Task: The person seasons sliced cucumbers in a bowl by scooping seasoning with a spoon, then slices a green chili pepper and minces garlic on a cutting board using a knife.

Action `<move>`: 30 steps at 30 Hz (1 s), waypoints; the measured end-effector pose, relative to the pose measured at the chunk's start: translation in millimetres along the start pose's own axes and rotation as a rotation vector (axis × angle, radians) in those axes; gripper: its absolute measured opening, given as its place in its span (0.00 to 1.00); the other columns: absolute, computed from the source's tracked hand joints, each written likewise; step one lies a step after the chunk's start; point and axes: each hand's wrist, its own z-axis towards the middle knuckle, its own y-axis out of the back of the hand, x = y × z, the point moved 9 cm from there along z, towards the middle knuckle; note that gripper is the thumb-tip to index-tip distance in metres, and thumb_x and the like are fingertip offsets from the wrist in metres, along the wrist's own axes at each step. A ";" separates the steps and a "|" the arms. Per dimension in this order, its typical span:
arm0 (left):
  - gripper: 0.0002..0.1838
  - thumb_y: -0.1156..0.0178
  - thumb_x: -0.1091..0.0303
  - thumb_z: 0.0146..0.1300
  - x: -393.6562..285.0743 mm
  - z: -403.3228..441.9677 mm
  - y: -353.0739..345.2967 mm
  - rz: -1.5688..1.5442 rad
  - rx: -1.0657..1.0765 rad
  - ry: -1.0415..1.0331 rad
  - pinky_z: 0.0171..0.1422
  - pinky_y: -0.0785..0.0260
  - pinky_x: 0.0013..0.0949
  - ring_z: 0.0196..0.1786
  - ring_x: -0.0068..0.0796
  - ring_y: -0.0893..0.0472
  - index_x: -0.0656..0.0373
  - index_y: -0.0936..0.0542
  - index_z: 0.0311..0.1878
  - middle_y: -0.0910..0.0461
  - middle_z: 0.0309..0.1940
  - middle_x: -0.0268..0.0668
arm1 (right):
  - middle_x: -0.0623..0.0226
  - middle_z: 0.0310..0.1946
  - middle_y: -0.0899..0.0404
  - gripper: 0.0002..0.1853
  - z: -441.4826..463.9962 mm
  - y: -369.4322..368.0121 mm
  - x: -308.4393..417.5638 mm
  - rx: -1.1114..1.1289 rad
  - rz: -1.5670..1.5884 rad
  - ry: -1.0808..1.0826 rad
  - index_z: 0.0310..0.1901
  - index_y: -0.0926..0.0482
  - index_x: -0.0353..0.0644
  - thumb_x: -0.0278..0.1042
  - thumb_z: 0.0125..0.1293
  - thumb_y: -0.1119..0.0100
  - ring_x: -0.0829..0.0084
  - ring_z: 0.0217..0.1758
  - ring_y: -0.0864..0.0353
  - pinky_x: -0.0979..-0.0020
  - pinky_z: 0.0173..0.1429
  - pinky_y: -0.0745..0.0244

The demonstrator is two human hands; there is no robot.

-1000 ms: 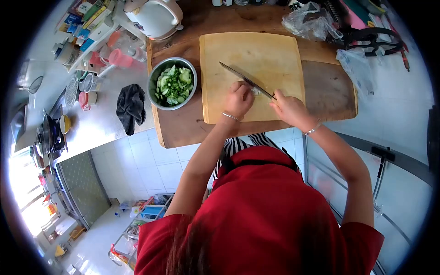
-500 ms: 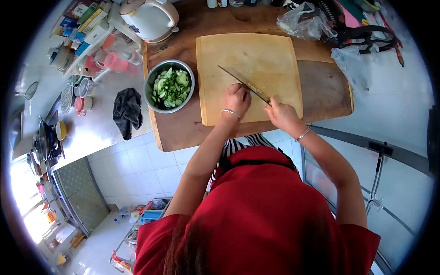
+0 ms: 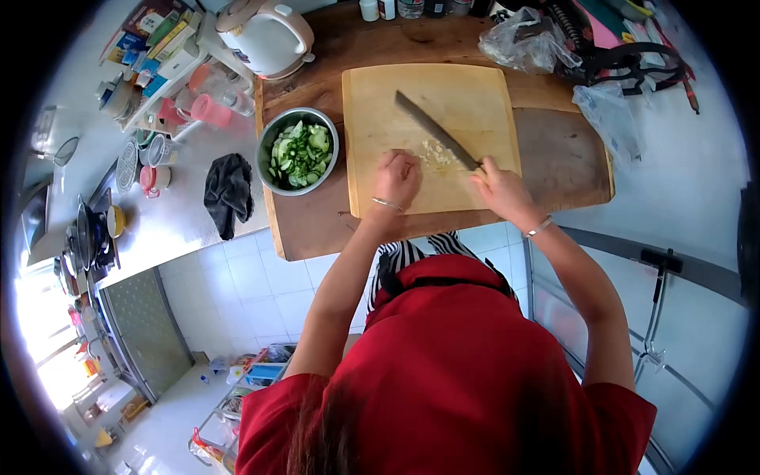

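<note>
My right hand (image 3: 507,192) is wrapped round the handle of a kitchen knife (image 3: 435,131). Its long blade slants up and left over a wooden cutting board (image 3: 427,87). Beside the blade, on the board, lies a small heap of chopped pale bits that look like garlic (image 3: 438,155). My left hand (image 3: 398,178) rests near the board's left side with its fingers curled, apart from the knife; whatever they may hold is hidden. Left of the board stands a metal bowl (image 3: 264,176) with sliced cucumber and chopped greens (image 3: 301,154) in it.
A white kettle (image 3: 265,43) stands at the back left of the wooden table (image 3: 562,162). Plastic bags (image 3: 526,43) lie at the back right. On the left counter are a dark cloth (image 3: 228,194) and a pink cup (image 3: 210,111).
My left hand has drawn back from the blade, to the left and slightly down. The knife has turned so more of its blade face shows, and the chopped bits are uncovered.
</note>
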 end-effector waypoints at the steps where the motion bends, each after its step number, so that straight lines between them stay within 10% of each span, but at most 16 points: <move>1: 0.04 0.39 0.75 0.48 8.9 -3.7 -0.4 0.038 0.070 0.075 0.44 0.30 0.41 0.39 0.43 0.23 0.61 0.21 0.30 0.22 0.35 0.41 | 0.48 0.22 0.22 0.19 -1.5 1.9 -11.4 0.006 -0.013 -0.039 0.48 0.35 0.38 0.46 0.66 0.48 0.46 0.27 0.21 0.50 0.30 0.27; 11: 0.15 0.39 0.70 0.46 8.4 4.0 -34.0 0.211 0.188 0.003 0.50 0.36 0.43 0.44 0.44 0.26 0.58 0.24 0.40 0.24 0.40 0.40 | 0.48 0.21 0.23 0.19 1.8 -24.6 0.5 0.094 -0.001 -0.041 0.45 0.35 0.37 0.45 0.66 0.48 0.46 0.26 0.22 0.50 0.30 0.28; 30: 0.06 0.38 0.75 0.45 7.5 1.6 -28.5 0.115 0.114 0.005 0.43 0.32 0.42 0.39 0.44 0.24 0.59 0.21 0.29 0.22 0.32 0.40 | 0.50 0.18 0.24 0.16 0.2 -31.1 30.6 0.059 -0.037 -0.034 0.41 0.35 0.37 0.42 0.66 0.47 0.48 0.24 0.21 0.52 0.28 0.27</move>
